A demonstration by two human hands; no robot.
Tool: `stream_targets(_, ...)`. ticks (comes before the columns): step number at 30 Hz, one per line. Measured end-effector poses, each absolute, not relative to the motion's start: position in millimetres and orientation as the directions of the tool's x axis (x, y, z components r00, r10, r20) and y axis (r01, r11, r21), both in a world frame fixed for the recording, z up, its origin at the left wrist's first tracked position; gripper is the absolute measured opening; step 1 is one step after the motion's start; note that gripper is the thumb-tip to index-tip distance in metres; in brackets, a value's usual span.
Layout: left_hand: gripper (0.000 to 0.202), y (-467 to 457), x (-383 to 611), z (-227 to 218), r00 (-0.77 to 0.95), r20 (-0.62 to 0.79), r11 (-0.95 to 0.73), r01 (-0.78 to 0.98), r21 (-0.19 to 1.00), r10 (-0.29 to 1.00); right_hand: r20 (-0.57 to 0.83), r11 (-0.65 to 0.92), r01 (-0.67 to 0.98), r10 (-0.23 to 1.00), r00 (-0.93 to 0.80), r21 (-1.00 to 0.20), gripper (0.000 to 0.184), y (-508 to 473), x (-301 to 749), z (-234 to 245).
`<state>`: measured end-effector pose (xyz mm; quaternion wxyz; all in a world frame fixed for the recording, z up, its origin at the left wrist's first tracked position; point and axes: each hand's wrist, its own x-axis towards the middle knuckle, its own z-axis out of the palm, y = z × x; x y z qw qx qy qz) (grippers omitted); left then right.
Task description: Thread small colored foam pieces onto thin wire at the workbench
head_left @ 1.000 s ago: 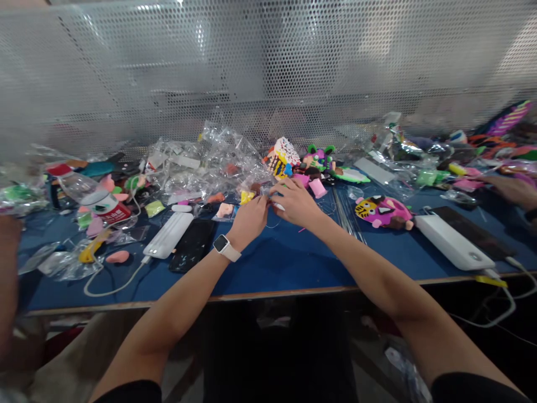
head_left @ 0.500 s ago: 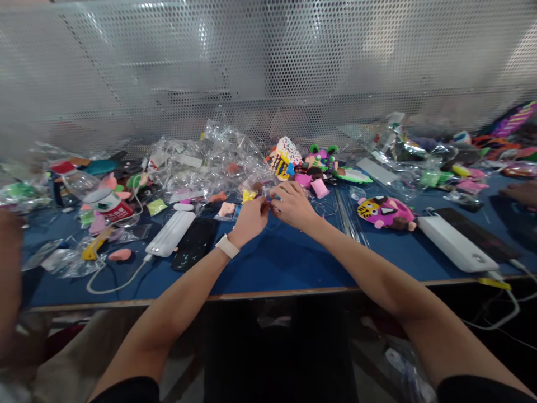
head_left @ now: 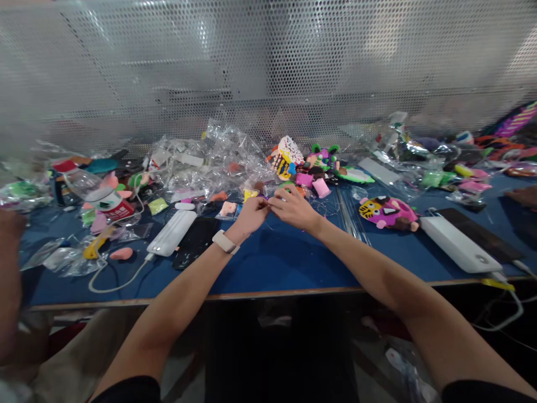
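Note:
Above the middle of the blue table, my left hand (head_left: 252,215) and my right hand (head_left: 293,208) meet at the fingertips. Both are closed in a pinch on something small that the fingers mostly hide; a bit of purple shows there. Just behind the fingers lie a yellow clay piece (head_left: 250,194) and a brown lump (head_left: 259,186). Pink clay packs (head_left: 321,188) sit beyond my right hand. Left of my left hand is a small packet of peach-coloured clay (head_left: 228,209).
Crumpled clear bags (head_left: 218,157) pile along the perforated metal screen (head_left: 251,67). A white power bank (head_left: 173,232) and black phone (head_left: 195,242) lie left; another white power bank (head_left: 459,243) and a pink-and-yellow clay figure (head_left: 388,212) lie right. Other people's hands show at both edges.
My hands stay together at the same spot. My left wrist has turned slightly, and my right fingers have shifted a little. The view has moved slightly.

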<state>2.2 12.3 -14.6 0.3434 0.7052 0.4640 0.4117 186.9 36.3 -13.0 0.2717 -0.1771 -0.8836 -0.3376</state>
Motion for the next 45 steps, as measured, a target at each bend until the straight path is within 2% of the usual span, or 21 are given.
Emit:
stream_targets(3,0.020,12,3,-15,0.245,0.148,-0.218,0.291,0.931,0.958,0.571,0.743,0.458,0.125,-0.811,0.488,0.028,40,188,-15)
stream_targets(5,0.019,12,4,-13,0.230,0.197,-0.272,0.364,0.891,0.953,0.558,0.777,0.458,0.169,-0.812,0.431,0.024,41,189,-14)
stream_targets(7,0.015,11,4,-11,0.206,0.323,-0.383,0.483,0.787,0.924,0.577,0.808,0.495,0.249,-0.778,0.320,0.019,42,190,-13)
stream_targets(9,0.013,8,4,-7,0.184,0.434,-0.456,0.568,0.686,0.882,0.651,0.830,0.544,0.348,-0.675,0.121,0.014,41,192,-12)
stream_targets(11,0.014,5,5,-4,0.170,0.491,-0.488,0.588,0.645,0.854,0.740,0.817,0.540,0.489,-0.462,-0.202,0.010,41,192,-12)
stream_targets(12,0.014,3,5,-2,0.163,0.512,-0.501,0.584,0.639,0.844,0.742,0.780,0.490,0.580,-0.336,-0.388,0.015,42,192,-13)
stream_targets(14,0.014,0,4,0,0.152,0.548,-0.527,0.569,0.632,0.822,0.628,0.646,0.304,0.760,-0.166,-0.700,0.022,44,190,-15)
stream_targets(15,0.013,-1,4,1,0.148,0.565,-0.539,0.561,0.628,0.812,0.546,0.567,0.201,0.824,-0.150,-0.799,0.025,44,189,-16)
stream_targets(17,0.011,-2,4,2,0.143,0.588,-0.558,0.550,0.621,0.796,0.423,0.438,0.041,0.884,-0.199,-0.898,0.029,45,185,-19)
stream_targets(19,0.010,-2,4,2,0.140,0.598,-0.566,0.545,0.619,0.789,0.377,0.375,-0.051,0.898,-0.226,-0.926,0.031,43,180,-20)
stream_targets(22,0.009,-1,4,1,0.140,0.594,-0.560,0.555,0.615,0.792,0.372,0.360,-0.094,0.911,-0.179,-0.928,0.029,37,175,-20)
stream_targets(30,0.013,-1,6,-3,0.184,0.593,-0.557,0.632,0.540,0.784,0.392,0.392,-0.010,0.917,-0.077,-0.920,0.023,28,171,-16)
stream_targets(38,0.011,-3,7,-2,0.212,0.597,-0.564,0.659,0.498,0.774,0.387,0.387,-0.017,0.921,-0.035,-0.922,0.025,28,170,-17)
stream_targets(45,0.010,-3,7,-3,0.206,0.571,-0.542,0.664,0.515,0.795,0.532,0.545,0.087,0.836,-0.134,-0.834,0.029,30,178,-10)
